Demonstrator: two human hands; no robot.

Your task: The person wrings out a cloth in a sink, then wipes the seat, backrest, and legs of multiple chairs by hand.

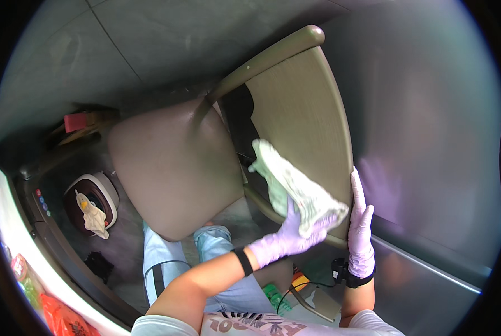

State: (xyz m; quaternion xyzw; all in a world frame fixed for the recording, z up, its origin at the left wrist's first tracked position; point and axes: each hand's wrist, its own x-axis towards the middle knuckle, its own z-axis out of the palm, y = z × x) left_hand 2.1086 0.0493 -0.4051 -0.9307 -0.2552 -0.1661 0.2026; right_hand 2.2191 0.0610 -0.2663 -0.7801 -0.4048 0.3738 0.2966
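Note:
My left hand (292, 235), in a pale purple glove, grips a crumpled white-green cloth (292, 180) against the inner face of the chair's backrest (305, 105). The panel is olive-brown with a fine grain, set in a rounded frame (271, 59). My right hand (359, 222), gloved alike, lies along the backrest's outer edge. Its fingers are straight and its thumb stands apart. The chair's brown padded seat (175, 168) faces my legs, left of the backrest. The cloth and my left hand cover the lower part of the panel.
A shiny grey panel (435, 147) stands close on the right and mirrors my glove. At left, a cloth with a duck face (93, 216) lies on a round-cornered appliance (112, 193). A red bag (65, 315) rests on a white surface. A green bottle (278, 298) lies below.

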